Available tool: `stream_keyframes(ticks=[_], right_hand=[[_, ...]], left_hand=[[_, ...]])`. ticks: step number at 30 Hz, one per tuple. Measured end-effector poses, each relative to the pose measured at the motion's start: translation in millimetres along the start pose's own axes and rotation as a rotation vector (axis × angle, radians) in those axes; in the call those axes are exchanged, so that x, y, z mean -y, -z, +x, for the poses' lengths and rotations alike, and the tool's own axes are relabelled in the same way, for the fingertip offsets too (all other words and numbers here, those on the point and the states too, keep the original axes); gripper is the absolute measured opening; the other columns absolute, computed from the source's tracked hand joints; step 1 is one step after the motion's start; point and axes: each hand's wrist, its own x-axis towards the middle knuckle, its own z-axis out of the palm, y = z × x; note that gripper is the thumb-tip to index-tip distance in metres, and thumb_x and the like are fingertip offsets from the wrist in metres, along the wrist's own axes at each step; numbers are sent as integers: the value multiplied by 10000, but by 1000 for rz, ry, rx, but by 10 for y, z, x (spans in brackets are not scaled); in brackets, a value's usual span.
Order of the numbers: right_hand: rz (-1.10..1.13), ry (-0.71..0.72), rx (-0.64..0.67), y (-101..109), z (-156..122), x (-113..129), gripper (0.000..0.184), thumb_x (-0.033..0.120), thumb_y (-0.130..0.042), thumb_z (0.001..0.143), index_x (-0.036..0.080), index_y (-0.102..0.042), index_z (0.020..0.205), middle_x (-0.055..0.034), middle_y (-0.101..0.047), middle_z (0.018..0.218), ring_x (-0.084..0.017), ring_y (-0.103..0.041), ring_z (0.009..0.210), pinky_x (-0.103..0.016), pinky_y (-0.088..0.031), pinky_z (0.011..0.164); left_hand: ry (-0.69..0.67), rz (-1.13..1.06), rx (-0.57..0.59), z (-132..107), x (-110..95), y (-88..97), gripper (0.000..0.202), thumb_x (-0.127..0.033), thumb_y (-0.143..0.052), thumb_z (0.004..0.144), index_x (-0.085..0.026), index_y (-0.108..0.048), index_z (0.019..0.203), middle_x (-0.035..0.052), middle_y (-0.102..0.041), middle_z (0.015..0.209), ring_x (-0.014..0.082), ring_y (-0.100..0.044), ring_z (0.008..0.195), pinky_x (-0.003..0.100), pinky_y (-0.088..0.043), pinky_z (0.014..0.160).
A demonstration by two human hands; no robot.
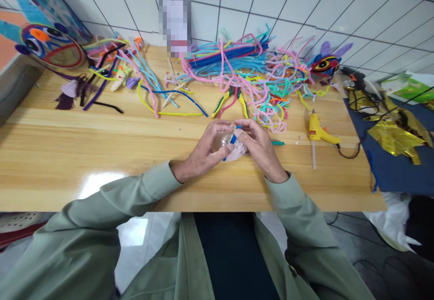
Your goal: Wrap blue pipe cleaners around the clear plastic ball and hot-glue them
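Olive sleeves (145, 191) run from six o'clock to the left hand (202, 148) and right hand (260, 144), together at the centre, clasping a clear rounded piece (222, 140), blue strip (233, 139) and pale crinkled material (237, 151). The strip already sits against the material, but whether it is attached I cannot tell; fuzzy stems (230, 58) at twelve o'clock lie loose.

Open passage over tabletop (84, 144) leftward; pliers (223, 101) (2 splayed handles (243, 106)) ahead, glue gun (315, 130) rightward.
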Motion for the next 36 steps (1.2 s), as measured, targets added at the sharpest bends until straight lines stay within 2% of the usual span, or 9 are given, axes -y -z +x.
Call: stream_keyframes(ticks=[8,11,15,18,21,26,31,36], right_hand=[[50,-74,53,43,-37,63,483,593,-826,905,268,-735,1251,-85,-768,1291,-282,-714,1229,-438,-615,1013],[104,-65,90,70,-37,71,525,623,-857,888,280,-731,1265,-83,-773,1346,-285,-714,1284,-453,-602,1083],[149,-23,124,96,-30,54,633,683,-920,816,286,-727,1269,-90,-773,1378,-292,-721,1318,-469,-596,1141],[152,11,163,105,-27,32,687,680,-957,779,286,-717,1289,-97,-771,1393,-299,-731,1318,-480,-594,1158],[162,41,186,108,-28,15,699,661,-979,763,289,-720,1296,-95,-770,1408,-308,-723,1341,-493,-574,1188],[246,4,208,111,-52,39,542,594,-936,857,315,-752,1284,-64,-786,1380,-291,-727,1331,-483,-566,1189],[270,-6,181,103,-74,77,443,560,-902,898,322,-772,1249,-45,-794,1332,-285,-736,1295,-481,-574,1168],[221,57,172,91,-79,92,389,536,-880,908,302,-766,1198,-48,-778,1265,-271,-722,1264,-456,-575,1143]], left_hand=[[-107,116,-22,-30,11,-23,355,-409,-640,1109,-288,-548,1430,142,-567,1516,297,-557,1484,552,-480,1283],[-164,173,-44,-55,45,-28,521,-411,-687,1081,-286,-488,1545,157,-564,1524,318,-541,1505,572,-462,1300],[-154,150,-20,-67,85,-16,740,-532,-727,1040,-273,-402,1653,183,-508,1613,361,-476,1587,600,-423,1341],[-140,110,-3,-48,83,1,700,-536,-720,1044,-271,-448,1632,187,-509,1630,372,-474,1601,603,-428,1335],[-143,116,-13,-14,51,16,613,-432,-746,1039,-272,-496,1576,177,-567,1564,349,-555,1524,578,-486,1280],[-126,166,6,15,-16,25,520,-312,-778,989,-268,-549,1454,155,-620,1479,335,-604,1449,561,-517,1234],[-111,199,0,6,-24,15,515,-344,-792,978,-270,-548,1425,142,-616,1449,322,-598,1446,547,-522,1226],[-108,181,-12,9,-21,7,506,-350,-790,977,-269,-551,1417,135,-618,1438,313,-615,1411,532,-527,1213]])
